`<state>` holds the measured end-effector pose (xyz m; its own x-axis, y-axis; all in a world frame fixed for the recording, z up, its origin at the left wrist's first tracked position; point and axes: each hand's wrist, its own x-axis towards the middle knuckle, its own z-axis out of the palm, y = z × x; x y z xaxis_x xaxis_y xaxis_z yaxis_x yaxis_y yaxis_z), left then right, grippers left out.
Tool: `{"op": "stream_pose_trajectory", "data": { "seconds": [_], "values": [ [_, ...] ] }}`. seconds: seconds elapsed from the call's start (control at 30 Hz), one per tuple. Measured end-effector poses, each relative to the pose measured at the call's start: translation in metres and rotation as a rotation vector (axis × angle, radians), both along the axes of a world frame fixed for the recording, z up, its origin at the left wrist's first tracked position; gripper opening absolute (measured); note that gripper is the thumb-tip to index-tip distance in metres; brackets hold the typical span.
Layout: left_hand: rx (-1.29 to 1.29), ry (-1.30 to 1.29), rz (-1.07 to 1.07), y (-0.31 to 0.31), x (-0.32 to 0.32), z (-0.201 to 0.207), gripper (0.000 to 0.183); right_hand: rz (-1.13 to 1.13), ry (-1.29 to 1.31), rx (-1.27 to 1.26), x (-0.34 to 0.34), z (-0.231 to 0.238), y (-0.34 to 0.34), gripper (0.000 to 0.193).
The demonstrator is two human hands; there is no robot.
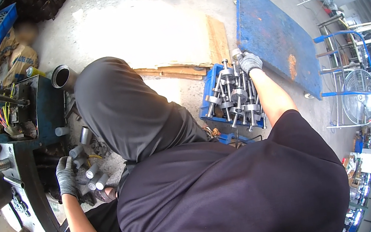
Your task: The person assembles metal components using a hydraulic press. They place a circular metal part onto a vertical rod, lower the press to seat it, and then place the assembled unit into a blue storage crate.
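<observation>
My right hand (250, 61), in a grey knit glove, is at the far right corner of a blue crate (208, 94). Its fingers are closed round the end of a metal shaft (236, 53). The crate is heaped with several similar metal shafts with thick round collars (238, 95). My left hand (65, 176), also gloved, is beside the dark opening of a machine (28, 187) on the left. Its fingers point away from me, loosely extended, and nothing shows in them. Several grey cylinders (92, 171) stand or lie just right of it.
A blue flatbed trolley (275, 40) stands beyond the crate, on the right. Flattened cardboard (217, 39) lies on the floor ahead. An open dark metal cup (62, 76) is by my knee. Coloured wires (5, 116) hang at the machine. A person (17, 50) is at the far left.
</observation>
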<state>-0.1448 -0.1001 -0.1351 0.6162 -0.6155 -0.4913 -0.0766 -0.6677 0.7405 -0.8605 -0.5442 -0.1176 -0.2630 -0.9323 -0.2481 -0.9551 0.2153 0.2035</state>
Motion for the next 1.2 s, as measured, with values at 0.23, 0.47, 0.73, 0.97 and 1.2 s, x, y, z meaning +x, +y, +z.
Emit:
{"op": "stream_pose_trajectory", "data": {
  "seconds": [0.23, 0.47, 0.73, 0.97, 1.2],
  "values": [
    [-0.068, -0.108, -0.059, 0.0, -0.007, 0.021, 0.023, 0.035, -0.028, -0.294, -0.012, -0.057, 0.005, 0.049],
    [-0.376, -0.404, 0.028, -0.001, -0.009, 0.137, 0.023, -0.095, -0.36, -0.165, 0.034, -0.007, 0.021, 0.074],
    [-1.121, -0.361, 0.574, 0.15, 0.003, 0.217, 0.033, 0.485, -0.438, -0.035, 0.035, -0.032, -0.178, 0.051],
    [-0.566, -0.289, 1.235, 0.323, -0.066, 0.026, 0.029, 1.345, -0.932, 0.257, 0.464, 0.171, -0.056, 0.033],
    [0.247, -0.125, 1.091, 0.361, -0.227, -0.125, 0.032, 2.263, -0.828, 0.195, 0.652, 0.2, 0.145, 0.042]
  ]
}}
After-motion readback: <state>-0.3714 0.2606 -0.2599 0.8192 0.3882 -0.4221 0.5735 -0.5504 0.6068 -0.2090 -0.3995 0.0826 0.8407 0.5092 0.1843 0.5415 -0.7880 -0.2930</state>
